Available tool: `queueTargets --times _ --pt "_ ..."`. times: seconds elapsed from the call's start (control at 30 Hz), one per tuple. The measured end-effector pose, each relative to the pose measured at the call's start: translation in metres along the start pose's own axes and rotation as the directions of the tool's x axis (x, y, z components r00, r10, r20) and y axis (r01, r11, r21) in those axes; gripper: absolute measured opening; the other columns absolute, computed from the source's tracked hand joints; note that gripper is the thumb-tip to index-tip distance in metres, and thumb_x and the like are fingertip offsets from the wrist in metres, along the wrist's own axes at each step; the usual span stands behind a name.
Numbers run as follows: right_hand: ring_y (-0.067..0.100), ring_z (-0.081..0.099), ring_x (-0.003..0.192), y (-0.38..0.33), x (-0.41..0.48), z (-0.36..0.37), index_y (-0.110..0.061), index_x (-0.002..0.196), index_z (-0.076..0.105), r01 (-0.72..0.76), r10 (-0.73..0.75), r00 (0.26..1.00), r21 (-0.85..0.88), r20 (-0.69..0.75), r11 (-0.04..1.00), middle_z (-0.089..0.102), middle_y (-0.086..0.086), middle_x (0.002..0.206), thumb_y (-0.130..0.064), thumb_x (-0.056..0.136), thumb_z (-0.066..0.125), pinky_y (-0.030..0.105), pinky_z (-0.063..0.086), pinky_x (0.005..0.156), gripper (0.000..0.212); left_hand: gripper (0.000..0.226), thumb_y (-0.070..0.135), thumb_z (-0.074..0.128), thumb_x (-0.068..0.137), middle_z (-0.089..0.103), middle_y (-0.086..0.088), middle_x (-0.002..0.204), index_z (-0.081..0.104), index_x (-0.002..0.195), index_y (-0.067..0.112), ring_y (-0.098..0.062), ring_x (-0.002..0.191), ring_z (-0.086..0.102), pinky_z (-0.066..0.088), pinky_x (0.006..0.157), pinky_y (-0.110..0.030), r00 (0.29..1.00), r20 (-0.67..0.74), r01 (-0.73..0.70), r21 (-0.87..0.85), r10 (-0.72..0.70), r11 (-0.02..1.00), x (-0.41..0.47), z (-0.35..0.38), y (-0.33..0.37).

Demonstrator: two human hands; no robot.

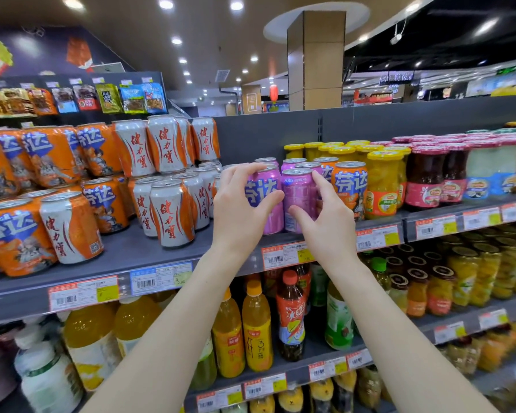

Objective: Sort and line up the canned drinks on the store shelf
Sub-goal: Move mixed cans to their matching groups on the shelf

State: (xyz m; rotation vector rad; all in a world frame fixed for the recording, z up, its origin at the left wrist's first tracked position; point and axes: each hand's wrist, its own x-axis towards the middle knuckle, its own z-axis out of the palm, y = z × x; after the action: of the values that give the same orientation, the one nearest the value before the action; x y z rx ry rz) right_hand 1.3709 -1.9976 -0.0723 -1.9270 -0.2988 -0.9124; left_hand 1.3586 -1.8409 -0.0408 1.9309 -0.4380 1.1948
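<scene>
Supermarket shelving fills the view, and the grey shelf [149, 254] at chest height carries the drinks being sorted. On its left side stand orange cans [51, 153] and white-and-orange cans [172, 213], stacked two high and turned at odd angles, so that stretch looks unsorted yet. To the right, yellow-lidded jars [382, 186] begin a different product. Between them sits a small group of purple cans, with one orange can [349, 186] just beside them, likely misplaced among the purple.

At the shelf's front edge, the left hand [245, 210] is wrapped around a purple can [265, 201], thumb across its face and fingers over the rim. The right hand [325, 222] pinches the neighbouring purple can [298, 198] between thumb and forefinger. The two cans touch side by side, apparently being squared up so their labels face outward.
</scene>
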Motion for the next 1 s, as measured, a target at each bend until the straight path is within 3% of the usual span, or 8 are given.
queueTargets --times 0.2,0.33,0.47,0.6,0.7,0.77,0.87,1.0 --pt "0.015 0.048 0.135 0.0 -0.002 0.004 -0.022 0.157 0.035 0.005 -0.007 0.999 -0.045 -0.039 0.999 0.051 0.0 0.148 -0.029 0.094 0.073 0.025 0.041 0.104 0.075 0.048 0.031 0.085 0.082 0.06 0.011 0.122 0.063 0.124 0.028 0.001 0.11 0.055 0.04 0.088 -0.001 0.999 0.006 0.034 0.047 -0.034 0.998 -0.01 0.007 -0.004" --pt "0.015 0.048 0.135 -0.001 -0.006 0.008 -0.021 0.159 0.032 0.019 -0.022 0.999 -0.071 -0.045 0.997 0.05 0.003 0.146 -0.028 0.096 0.071 0.018 0.036 0.097 0.075 0.06 0.042 0.086 0.078 0.067 0.006 0.119 0.06 0.128 0.022 -0.007 0.108 0.064 0.048 0.086 -0.012 0.997 -0.025 0.07 0.121 -0.067 0.99 -0.011 0.008 -0.006" --pt "0.014 0.046 0.136 0.001 -0.006 0.008 -0.021 0.16 0.03 0.027 -0.028 0.999 -0.06 -0.028 0.998 0.049 0.003 0.148 -0.027 0.096 0.07 0.011 0.034 0.097 0.076 0.066 0.049 0.078 0.084 0.063 -0.005 0.136 0.06 0.138 0.015 -0.02 0.124 0.053 0.046 0.098 -0.026 0.999 -0.019 -0.038 0.34 0.048 0.94 -0.015 0.006 -0.013" --pt "0.02 0.044 0.14 -0.001 -0.009 0.01 -0.019 0.159 0.031 0.029 -0.034 0.997 -0.081 -0.069 0.996 0.046 0.006 0.152 -0.025 0.094 0.072 0.031 0.045 0.109 0.077 0.062 0.053 0.073 0.087 0.056 -0.004 0.127 0.059 0.14 0.024 -0.021 0.114 0.048 0.044 0.093 -0.03 0.995 -0.042 -0.062 0.466 0.092 0.883 -0.018 0.002 -0.02" --pt "0.023 0.043 0.138 -0.015 -0.022 0.016 -0.013 0.151 0.043 0.081 -0.125 0.968 -0.198 -0.216 0.977 0.047 0.008 0.149 -0.023 0.094 0.07 0.011 0.025 0.108 0.064 0.062 0.054 0.074 0.085 0.055 -0.003 0.12 0.059 0.139 0.028 -0.018 0.109 0.046 0.042 0.089 -0.027 0.997 -0.045 -0.029 0.484 0.058 0.875 -0.017 0.002 -0.019" --pt "0.021 0.05 0.123 -0.028 -0.03 0.022 -0.01 0.137 0.055 0.157 -0.193 0.948 -0.156 -0.253 0.975 0.057 0.008 0.134 -0.017 0.092 0.071 0.008 0.03 0.1 0.048 0.062 0.055 0.073 0.085 0.054 -0.001 0.117 0.059 0.14 0.03 -0.017 0.107 0.045 0.042 0.088 -0.026 0.999 -0.041 -0.008 0.474 0.032 0.881 -0.015 0.0 -0.018" --pt "0.018 0.058 0.108 -0.039 -0.034 0.037 -0.008 0.123 0.063 0.272 -0.283 0.934 -0.08 -0.217 0.959 0.063 0.005 0.116 -0.01 0.092 0.07 0.025 0.05 0.091 0.031 0.055 0.052 0.065 0.093 0.055 0.001 0.118 0.057 0.143 0.031 -0.014 0.107 0.044 0.041 0.088 -0.023 1.0 -0.013 -0.02 0.409 0.027 0.912 -0.018 -0.013 -0.018" --pt "0.017 0.063 0.096 -0.052 -0.04 0.063 -0.007 0.115 0.066 0.322 -0.313 0.94 0.05 -0.138 0.945 0.065 0.002 0.106 -0.006 0.091 0.071 0.032 0.055 0.084 0.025 0.035 0.029 0.063 0.097 0.058 0.001 0.117 0.063 0.131 0.021 -0.012 0.109 0.051 0.035 0.09 -0.01 0.992 -0.115 -0.008 0.331 0.049 0.944 -0.02 -0.059 -0.029"
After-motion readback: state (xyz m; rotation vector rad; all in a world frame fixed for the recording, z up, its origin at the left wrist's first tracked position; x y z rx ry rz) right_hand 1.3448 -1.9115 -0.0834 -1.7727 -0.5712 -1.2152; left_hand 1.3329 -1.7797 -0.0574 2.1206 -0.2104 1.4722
